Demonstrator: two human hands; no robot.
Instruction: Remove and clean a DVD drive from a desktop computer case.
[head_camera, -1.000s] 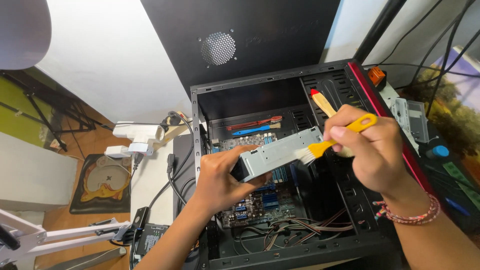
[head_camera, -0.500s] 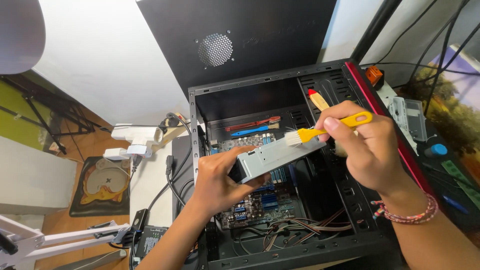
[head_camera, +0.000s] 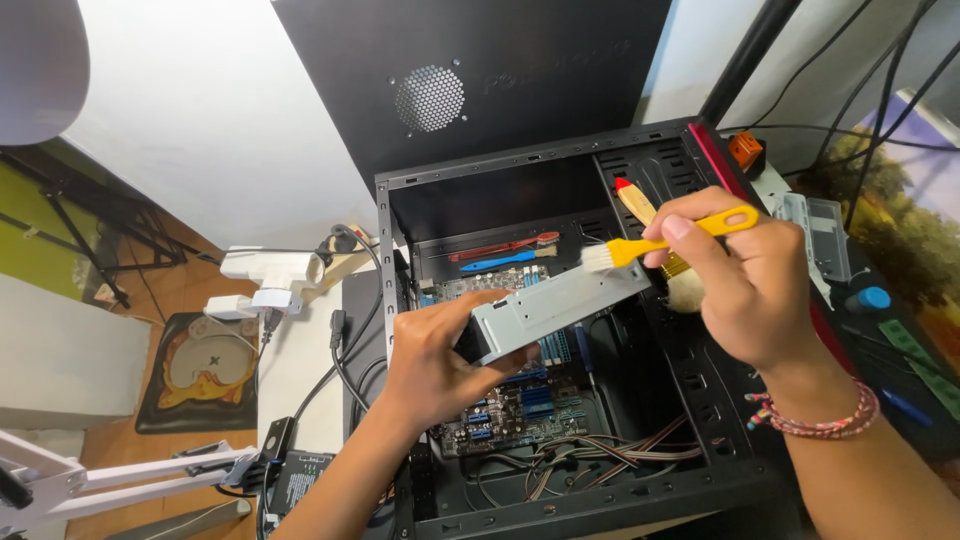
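A grey metal drive box (head_camera: 555, 305), long and rectangular, is held in the air above an open black computer case (head_camera: 560, 500) that lies on its side. The left hand (head_camera: 440, 360) is closed around the box's near end, thumb on top and fingers curled beneath. The right hand (head_camera: 745, 275) is closed around the yellow handle of a small brush (head_camera: 660, 240), whose pale bristles touch the far upper corner of the box.

Behind the right hand, partly hidden by its fingers, a second brush (head_camera: 640, 205) with a wooden handle and red tip leans inside the case; its pale bristle head shows just under the right hand's fingers. A beaded bracelet (head_camera: 815, 420) circles the right wrist.

Directly below both hands lies the green and blue circuit board (head_camera: 510, 400), with a tangle of thin wires (head_camera: 600, 455) along the case's near edge. Beyond the hands, against the case's far inner wall, rest two cables, one red and one blue (head_camera: 500, 255).

Past the case stands a black side panel (head_camera: 470, 70) with a round perforated vent. To the left of the left hand, the bench (head_camera: 290, 370) carries black cables, a white plug block (head_camera: 260, 275) and a small black box (head_camera: 300, 480). To the right of the right hand lie a grey metal bracket (head_camera: 825, 235) and an orange connector (head_camera: 745, 150).
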